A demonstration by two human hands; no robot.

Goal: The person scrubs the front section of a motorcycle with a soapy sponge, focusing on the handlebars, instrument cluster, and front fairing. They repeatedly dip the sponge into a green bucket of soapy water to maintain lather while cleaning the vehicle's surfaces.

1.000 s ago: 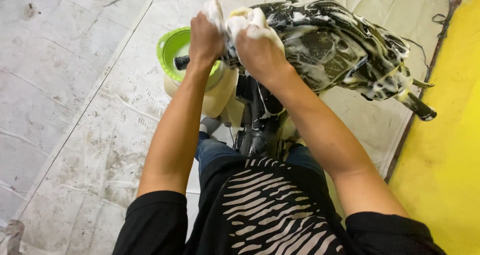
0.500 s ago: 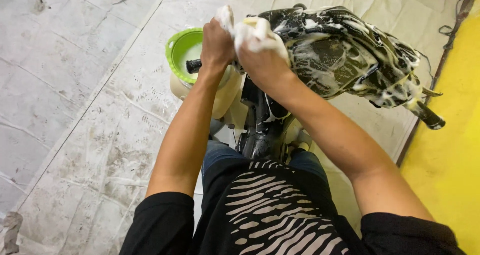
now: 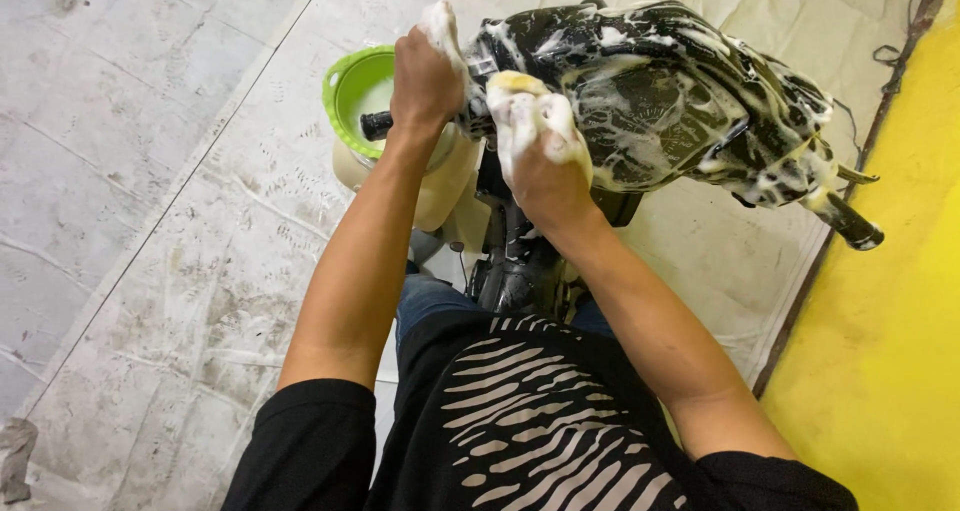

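A black scooter front (image 3: 680, 101) is covered in white soap foam. My left hand (image 3: 425, 76) is closed around the left handlebar grip (image 3: 378, 124), with foam on its knuckles. My right hand (image 3: 535, 156) presses a soapy yellow sponge (image 3: 518, 89) against the foamy panel just behind the handlebar. Both forearms reach forward from my black striped shirt (image 3: 520, 421).
A cream bucket with a green rim (image 3: 350, 111) stands on the floor left of the scooter, under my left hand. The floor is stained grey concrete (image 3: 150, 221). A yellow painted area (image 3: 890, 321) runs along the right edge, past the right handlebar grip (image 3: 850, 221).
My right hand with the sponge has slid down from beside the left hand to lower on the panel. The view has shifted slightly. The left hand stays on the grip.
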